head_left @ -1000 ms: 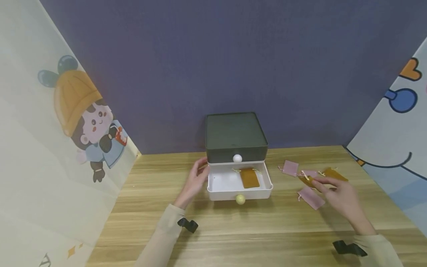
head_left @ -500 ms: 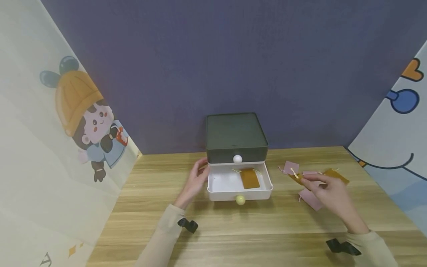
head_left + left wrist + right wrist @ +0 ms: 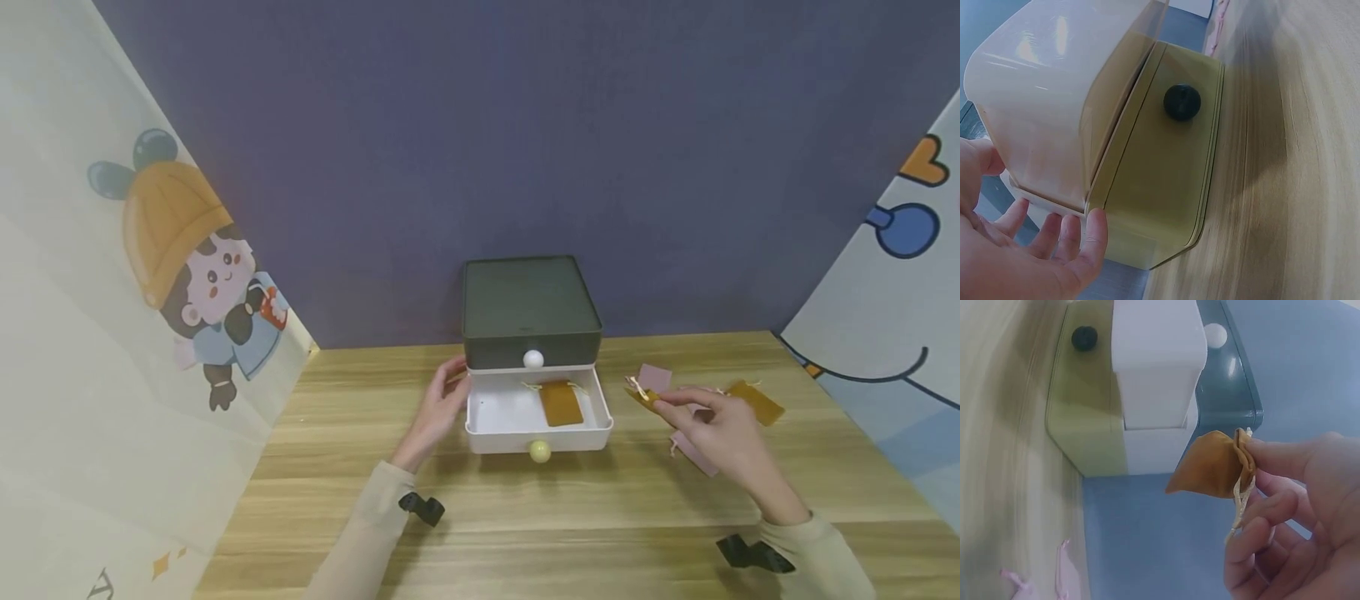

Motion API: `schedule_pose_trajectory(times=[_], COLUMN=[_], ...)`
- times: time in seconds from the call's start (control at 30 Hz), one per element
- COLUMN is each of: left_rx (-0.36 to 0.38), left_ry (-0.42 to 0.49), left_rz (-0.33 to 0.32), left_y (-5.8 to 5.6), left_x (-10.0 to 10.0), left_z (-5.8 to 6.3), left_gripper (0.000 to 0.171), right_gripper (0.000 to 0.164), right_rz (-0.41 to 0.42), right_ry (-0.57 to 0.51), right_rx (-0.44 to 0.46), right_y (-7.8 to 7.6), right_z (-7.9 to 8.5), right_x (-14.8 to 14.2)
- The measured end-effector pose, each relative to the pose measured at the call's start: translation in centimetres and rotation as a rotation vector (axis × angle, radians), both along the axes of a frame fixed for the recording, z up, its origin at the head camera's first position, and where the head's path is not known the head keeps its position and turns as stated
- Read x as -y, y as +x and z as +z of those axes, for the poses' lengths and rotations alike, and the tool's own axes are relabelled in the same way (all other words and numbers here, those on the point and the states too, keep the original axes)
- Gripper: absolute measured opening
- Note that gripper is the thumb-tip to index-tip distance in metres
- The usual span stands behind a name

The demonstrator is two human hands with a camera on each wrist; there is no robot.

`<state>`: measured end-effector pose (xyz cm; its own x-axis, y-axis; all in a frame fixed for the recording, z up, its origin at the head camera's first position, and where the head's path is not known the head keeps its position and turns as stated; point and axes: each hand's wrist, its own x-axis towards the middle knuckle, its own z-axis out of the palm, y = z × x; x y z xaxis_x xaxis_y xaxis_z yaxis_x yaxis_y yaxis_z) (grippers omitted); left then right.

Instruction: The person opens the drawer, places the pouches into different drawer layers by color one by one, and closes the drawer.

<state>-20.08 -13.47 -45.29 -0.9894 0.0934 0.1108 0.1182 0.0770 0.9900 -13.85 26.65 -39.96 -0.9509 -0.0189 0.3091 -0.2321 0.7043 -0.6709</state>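
Observation:
My right hand (image 3: 716, 433) pinches a mustard drawstring pouch (image 3: 1210, 465) by its gathered top, between thumb and fingers. In the head view this pouch is held right of a pulled-out white drawer (image 3: 506, 410). Inside that drawer lies another mustard pouch (image 3: 561, 404), toward its right side. The drawer belongs to a stacked box with a dark green top tier (image 3: 531, 300) and a yellow-green tier (image 3: 1154, 162) below. My left hand (image 3: 1029, 250) rests its fingertips against the side of the box, next to the drawer.
Pink pouches (image 3: 656, 377) and one more mustard pouch (image 3: 757, 402) lie on the wooden table (image 3: 570, 533), right of the box. A purple-blue wall (image 3: 525, 150) stands close behind the box. Printed side panels (image 3: 67, 350) border the table.
My right hand has moved left toward the drawer with the mustard pouch, away from the pouches on the table. The left hand and the drawer stay where they were.

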Motion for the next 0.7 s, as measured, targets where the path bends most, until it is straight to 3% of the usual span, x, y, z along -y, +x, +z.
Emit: schedule_pose_trajectory(times=[0.43, 0.7], left_rx=[0.007, 0.011], left_ry=[0.006, 0.019], left_rz=[-0.010, -0.003], left_y=[0.0, 0.0], left_x=[-0.1, -0.1], left_z=[0.1, 0.0], left_gripper=[0.053, 0.052], right_gripper=[0.032, 0.024], right_rz=[0.050, 0.099], right_ry=[-0.059, -0.131], right_rx=[0.055, 0.037], right_y=[0.7, 0.3], right_z=[1.3, 1.7], right_x=[2.0, 3.6])
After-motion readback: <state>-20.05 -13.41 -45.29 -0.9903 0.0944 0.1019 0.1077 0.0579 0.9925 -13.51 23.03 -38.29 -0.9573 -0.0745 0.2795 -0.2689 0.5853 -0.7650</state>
